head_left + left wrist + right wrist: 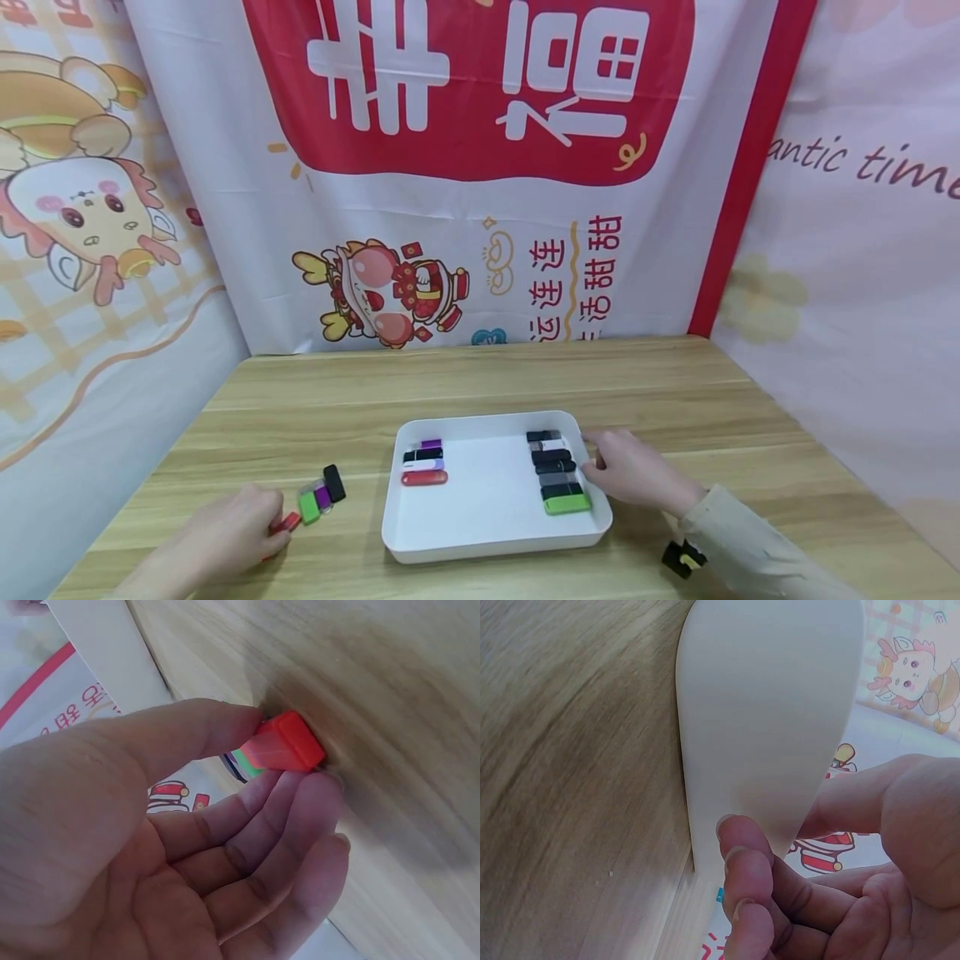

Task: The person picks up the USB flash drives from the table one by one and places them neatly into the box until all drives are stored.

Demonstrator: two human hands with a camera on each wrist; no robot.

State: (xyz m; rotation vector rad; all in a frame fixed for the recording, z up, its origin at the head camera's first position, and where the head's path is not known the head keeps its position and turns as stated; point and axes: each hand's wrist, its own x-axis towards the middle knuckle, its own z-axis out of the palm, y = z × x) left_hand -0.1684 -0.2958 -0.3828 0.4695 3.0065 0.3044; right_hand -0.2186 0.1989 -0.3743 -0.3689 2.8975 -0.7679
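Note:
My left hand (228,533) pinches a red USB flash drive (296,742) between thumb and fingertips, low over the wooden table. Just beyond it lie a green flash drive (309,507), a purple one with a clear part (322,497) and a black one (334,482). My right hand (630,468) grips the right wall of a white tray (769,712), fingers on the outside and thumb over the rim. Inside the tray, a short left column holds purple, black, pale and red (424,478) drives. A longer right column holds several dark ones, with a green drive (567,504) nearest me.
A black and yellow object (684,558) lies on the table (360,567) beside the right sleeve (750,533), partly hidden by it. Printed cloths (480,200) hang behind the table and along both sides.

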